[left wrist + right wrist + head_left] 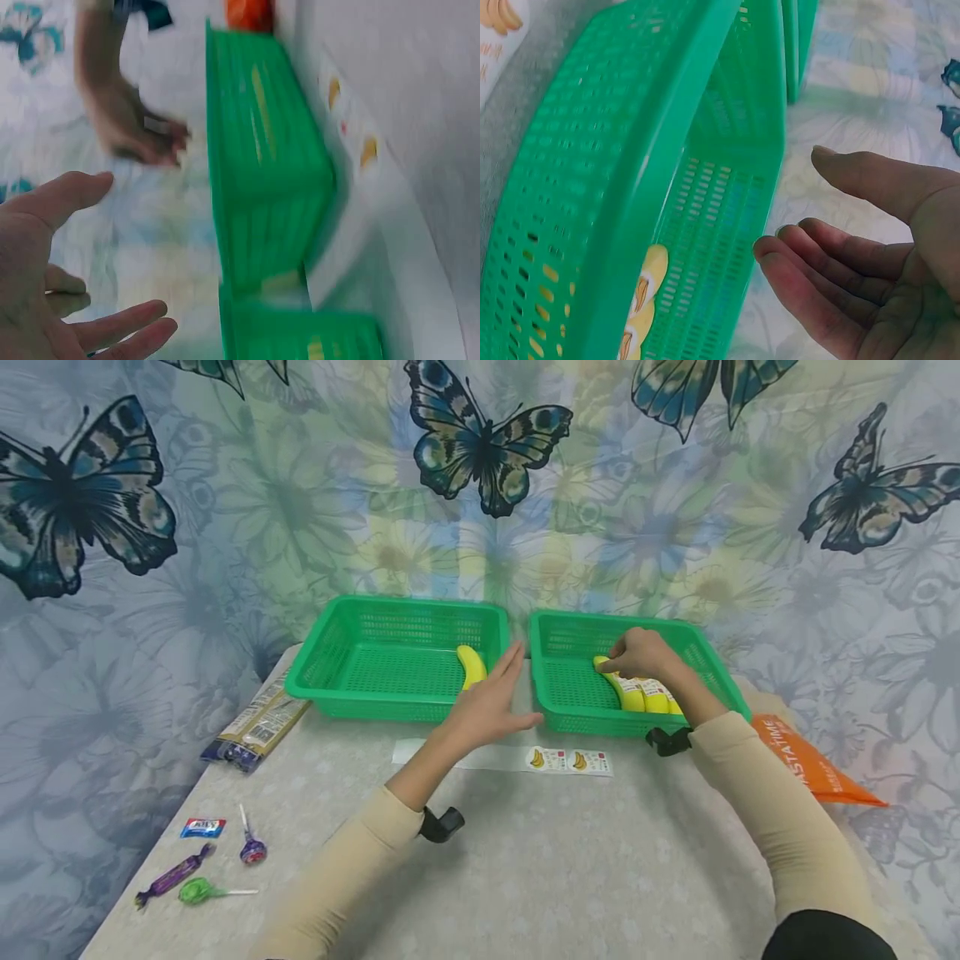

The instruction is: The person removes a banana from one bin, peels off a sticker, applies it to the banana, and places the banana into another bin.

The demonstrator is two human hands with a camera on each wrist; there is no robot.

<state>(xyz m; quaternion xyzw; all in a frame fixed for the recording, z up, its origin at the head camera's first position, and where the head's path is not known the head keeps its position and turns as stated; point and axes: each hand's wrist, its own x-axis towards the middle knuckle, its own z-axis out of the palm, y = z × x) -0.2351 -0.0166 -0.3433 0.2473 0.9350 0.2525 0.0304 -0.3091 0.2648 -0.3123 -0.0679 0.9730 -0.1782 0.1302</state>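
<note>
My left hand point(487, 702), fingers spread and holding nothing, hovers at the near right corner of the left green basket point(300, 681). It overlaps the lower end of a single yellow banana point(470, 664) inside. Over the right green basket point(555, 722) is my right hand point(641, 653), beside the tip of one of several bananas point(632, 700) lying side by side with white labels on them. In the right wrist view, the right hand's thumb and fingers point(810, 300) stand apart with nothing between them. The left wrist view is blurred; the left hand's fingers point(120, 322) are extended there.
A white strip with two banana stickers point(567, 761) lies before the baskets. A gold packet point(262, 727) sits at left, an orange bag point(817, 760) at right. Two lollipops point(252, 850), a purple-wrapped candy point(174, 875) and a small red-and-blue packet point(202, 828) are near the left edge.
</note>
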